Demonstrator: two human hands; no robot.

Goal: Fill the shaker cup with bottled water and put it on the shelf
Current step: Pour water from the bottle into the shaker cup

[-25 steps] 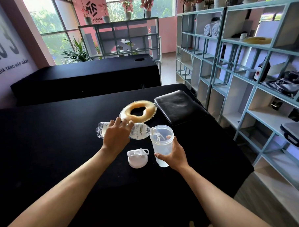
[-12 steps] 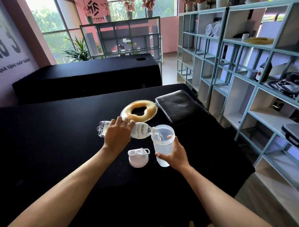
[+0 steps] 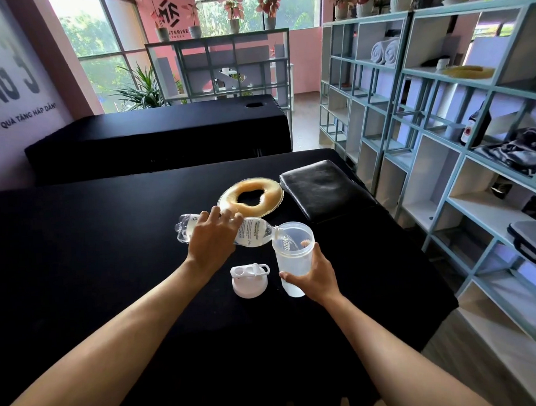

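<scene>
My left hand (image 3: 211,238) grips a clear plastic water bottle (image 3: 253,232), held almost level with its neck over the rim of the shaker cup (image 3: 293,257). Water runs from the neck into the cup. The cup is translucent and lidless, standing on the black table (image 3: 93,241), and my right hand (image 3: 316,273) is wrapped around its lower half. Water has gathered at the cup's bottom. The cup's white lid (image 3: 249,280) lies on the table between my two hands. The pale blue shelf unit (image 3: 461,151) stands to the right of the table.
A yellow ring cushion (image 3: 251,198) and a black leather pad (image 3: 324,191) lie just behind the bottle and cup. A second black table (image 3: 165,133) stands farther back. The shelves hold rolled towels (image 3: 384,52), a dark bottle (image 3: 475,126), folded dark cloth (image 3: 516,149) and a black case (image 3: 532,240).
Both hands stay almost where they were, bottle still tipped over the cup. The water level in the cup looks slightly higher.
</scene>
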